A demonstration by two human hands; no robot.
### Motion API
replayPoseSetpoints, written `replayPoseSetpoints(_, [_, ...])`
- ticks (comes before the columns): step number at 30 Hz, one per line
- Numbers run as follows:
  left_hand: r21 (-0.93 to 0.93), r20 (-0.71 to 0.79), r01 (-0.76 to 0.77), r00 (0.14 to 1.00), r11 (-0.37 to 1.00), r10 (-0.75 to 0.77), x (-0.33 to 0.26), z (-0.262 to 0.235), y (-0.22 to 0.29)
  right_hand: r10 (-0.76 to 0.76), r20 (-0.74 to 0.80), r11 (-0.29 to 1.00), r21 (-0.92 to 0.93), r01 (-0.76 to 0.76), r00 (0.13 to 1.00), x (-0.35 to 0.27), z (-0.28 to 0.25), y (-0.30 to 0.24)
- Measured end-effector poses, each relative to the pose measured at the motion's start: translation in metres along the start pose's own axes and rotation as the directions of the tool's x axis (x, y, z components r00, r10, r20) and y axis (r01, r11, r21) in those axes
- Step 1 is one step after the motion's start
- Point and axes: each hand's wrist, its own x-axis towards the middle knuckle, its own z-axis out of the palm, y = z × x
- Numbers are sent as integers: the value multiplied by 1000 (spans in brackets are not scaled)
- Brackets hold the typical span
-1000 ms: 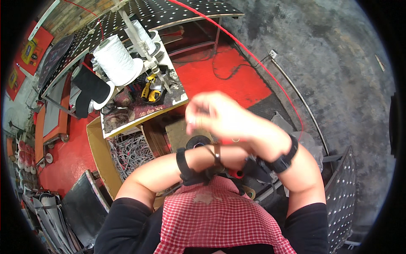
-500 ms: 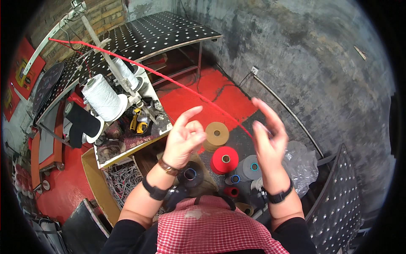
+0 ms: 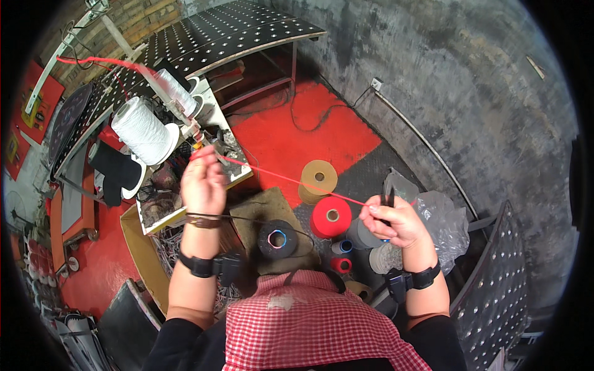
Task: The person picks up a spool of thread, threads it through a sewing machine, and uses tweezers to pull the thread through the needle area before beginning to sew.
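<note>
Red yarn (image 3: 291, 177) runs slantwise between my two hands, and another stretch of it sags from a guide arm at the upper left. My left hand (image 3: 204, 185), slightly blurred, is raised beside the machine with its fingers closed on the yarn near the fingertips. At the right, my right hand (image 3: 396, 221) grips the yarn's other stretch. A slim black tool (image 3: 388, 201) also sticks up between those fingers; its kind is unclear. Below the yarn stand a red yarn cone (image 3: 331, 217) and a tan cone (image 3: 318, 177).
White yarn cones (image 3: 142, 133) stand on the machine top, near a black cone (image 3: 114, 170). Another black cone (image 3: 278, 240) stands on the floor by a cardboard box (image 3: 143, 263). Crumpled clear plastic (image 3: 440, 226) lies by the wall, and a perforated black panel (image 3: 492, 290) rises at the right.
My left hand has moved up and left to the machine and closed on the yarn. The right hand has lowered slightly and closed. The yarn now bends at my left hand.
</note>
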Motion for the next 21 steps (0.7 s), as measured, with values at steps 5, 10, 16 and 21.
replayPoseSetpoints(5, [-327,63,-26,997,945,49,18,-103,37,2,56,1000,1,-2,998,1,-7,-14])
replayPoseSetpoints(10, [-427,-242,-231,961,874,135,19,-150,55,25,206,999,-52,-15,978,18,6,-34])
replayPoseSetpoints(16, [338,165,69,977,939,-131,-48,-34,32,133,156,880,-473,-45,979,64,72,-30])
replayPoseSetpoints(21, [667,499,-381,867,641,-4,-100,16,34,212,311,744,-666,53,927,80,134,-18])
